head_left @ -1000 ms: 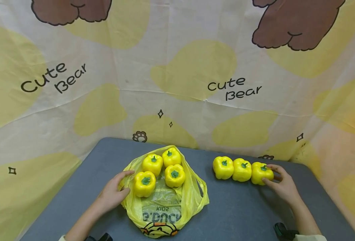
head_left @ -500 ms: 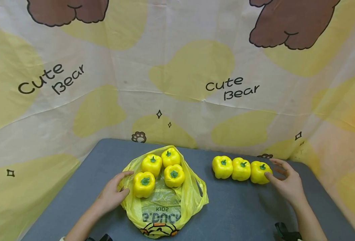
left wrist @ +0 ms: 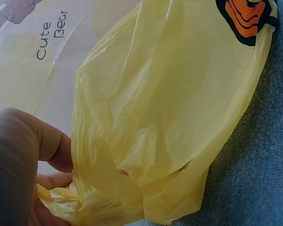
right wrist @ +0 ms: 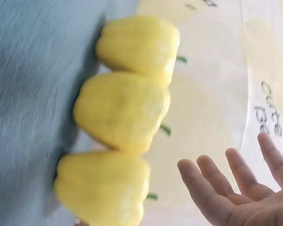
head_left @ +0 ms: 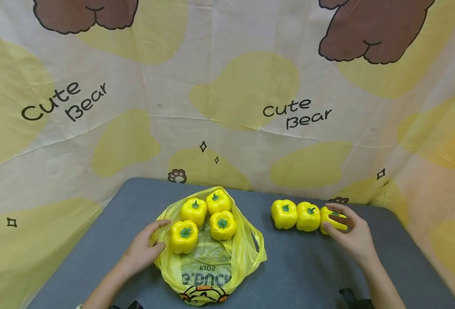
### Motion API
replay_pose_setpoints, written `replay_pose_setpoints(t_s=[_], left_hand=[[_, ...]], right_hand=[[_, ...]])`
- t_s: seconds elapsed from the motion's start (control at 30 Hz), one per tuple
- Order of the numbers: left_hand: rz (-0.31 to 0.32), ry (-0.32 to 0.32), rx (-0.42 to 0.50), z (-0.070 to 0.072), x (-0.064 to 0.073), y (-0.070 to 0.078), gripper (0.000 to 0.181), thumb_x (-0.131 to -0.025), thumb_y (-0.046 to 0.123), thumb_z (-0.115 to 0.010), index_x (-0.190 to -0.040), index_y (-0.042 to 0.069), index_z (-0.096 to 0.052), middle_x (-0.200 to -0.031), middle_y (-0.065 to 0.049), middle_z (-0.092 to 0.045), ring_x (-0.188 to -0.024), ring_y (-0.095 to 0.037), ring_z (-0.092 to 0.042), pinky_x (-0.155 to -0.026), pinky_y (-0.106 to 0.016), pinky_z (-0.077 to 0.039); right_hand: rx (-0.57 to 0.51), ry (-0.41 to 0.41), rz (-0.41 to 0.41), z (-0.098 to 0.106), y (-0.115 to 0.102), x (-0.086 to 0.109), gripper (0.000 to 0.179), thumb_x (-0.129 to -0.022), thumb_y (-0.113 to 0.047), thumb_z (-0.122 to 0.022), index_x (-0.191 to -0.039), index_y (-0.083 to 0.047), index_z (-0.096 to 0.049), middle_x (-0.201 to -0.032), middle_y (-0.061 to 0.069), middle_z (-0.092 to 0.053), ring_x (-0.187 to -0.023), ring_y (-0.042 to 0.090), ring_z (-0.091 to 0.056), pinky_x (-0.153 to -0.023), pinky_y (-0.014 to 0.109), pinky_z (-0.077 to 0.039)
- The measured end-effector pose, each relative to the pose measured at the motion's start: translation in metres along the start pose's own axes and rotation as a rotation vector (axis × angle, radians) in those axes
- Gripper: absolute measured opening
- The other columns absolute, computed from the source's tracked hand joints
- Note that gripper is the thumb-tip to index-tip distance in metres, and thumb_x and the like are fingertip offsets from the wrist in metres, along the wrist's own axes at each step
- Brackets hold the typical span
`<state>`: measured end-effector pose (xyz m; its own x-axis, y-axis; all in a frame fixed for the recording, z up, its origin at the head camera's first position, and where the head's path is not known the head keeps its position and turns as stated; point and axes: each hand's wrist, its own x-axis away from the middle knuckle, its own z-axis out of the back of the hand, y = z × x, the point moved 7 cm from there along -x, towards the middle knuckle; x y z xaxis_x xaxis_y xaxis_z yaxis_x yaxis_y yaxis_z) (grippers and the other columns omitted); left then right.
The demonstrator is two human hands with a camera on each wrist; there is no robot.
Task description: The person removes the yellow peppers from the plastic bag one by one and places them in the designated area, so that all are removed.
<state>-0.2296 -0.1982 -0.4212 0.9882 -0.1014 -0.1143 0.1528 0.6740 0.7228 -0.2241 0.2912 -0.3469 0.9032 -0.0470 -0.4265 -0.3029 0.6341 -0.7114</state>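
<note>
A yellow plastic bag [head_left: 246,257] lies spread on the table, with several yellow bell peppers [head_left: 184,237] sitting on it or in its mouth; I cannot tell which. My left hand [head_left: 145,249] holds the bag's left edge, and in the left wrist view thin folds of the bag [left wrist: 80,202] pass between thumb and fingers. Three more bell peppers [head_left: 308,216] stand in a touching row on the right, green stems up. Over the rightmost pepper [right wrist: 104,188] hovers my right hand [head_left: 352,236], partly covering it in the head view. Its fingers [right wrist: 203,188] are spread and hold nothing.
The blue-grey table [head_left: 289,274] has a rounded far edge close to a printed cloth backdrop [head_left: 227,86]. Bare tabletop separates the bag from the pepper row. A loose bag handle [head_left: 259,244] sticks out to the right.
The right hand has come off the rightmost pepper and shifted left above it. The row of peppers stays in place. My left hand stays on the bag.
</note>
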Motion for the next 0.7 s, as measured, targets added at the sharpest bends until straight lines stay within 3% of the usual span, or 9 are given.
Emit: replay_pose_setpoints(t_s=[0.1,0.2,0.57,0.7], left_hand=[[0.000,0.001,0.000,0.000,0.000,0.000,0.052,-0.083,0.003,-0.058,-0.135,0.008,-0.053,-0.140,-0.016,-0.052,-0.132,-0.034,-0.043,-0.089,-0.042,-0.040],[0.003,-0.001,-0.002,0.000,0.000,0.001,0.052,-0.083,0.003,-0.058,-0.135,0.008,-0.053,-0.140,-0.016,-0.052,-0.131,-0.034,-0.043,-0.088,-0.041,-0.040],[0.016,-0.007,0.002,-0.001,-0.001,0.000,0.052,-0.083,0.003,-0.058,-0.135,0.009,-0.053,-0.141,-0.017,-0.051,-0.126,-0.031,-0.046,-0.087,-0.041,-0.039],[0.014,-0.010,0.005,-0.001,-0.002,-0.001,0.052,-0.084,0.003,-0.058,-0.135,0.009,-0.053,-0.141,-0.017,-0.051,-0.127,-0.031,-0.046,-0.086,-0.040,-0.039]], right_hand=[[-0.026,-0.007,0.023,-0.009,-0.010,0.000,0.042,-0.081,-0.004,-0.073,-0.122,-0.008,-0.061,-0.121,-0.001,-0.061,-0.096,-0.013,-0.056,-0.071,0.015,-0.052],[-0.050,-0.018,0.049,-0.018,-0.021,0.000,0.039,-0.081,-0.003,-0.073,-0.119,-0.007,-0.063,-0.119,0.002,-0.063,-0.098,-0.011,-0.057,-0.075,0.015,-0.051],[-0.160,-0.100,0.071,-0.055,-0.053,-0.003,0.037,-0.084,-0.006,-0.071,-0.120,-0.005,-0.063,-0.122,0.013,-0.062,-0.101,0.005,-0.063,-0.079,0.022,-0.053],[-0.215,-0.112,0.109,-0.068,-0.063,-0.004,0.036,-0.085,-0.005,-0.069,-0.120,-0.003,-0.063,-0.120,0.009,-0.064,-0.100,0.015,-0.065,-0.079,0.025,-0.054]])
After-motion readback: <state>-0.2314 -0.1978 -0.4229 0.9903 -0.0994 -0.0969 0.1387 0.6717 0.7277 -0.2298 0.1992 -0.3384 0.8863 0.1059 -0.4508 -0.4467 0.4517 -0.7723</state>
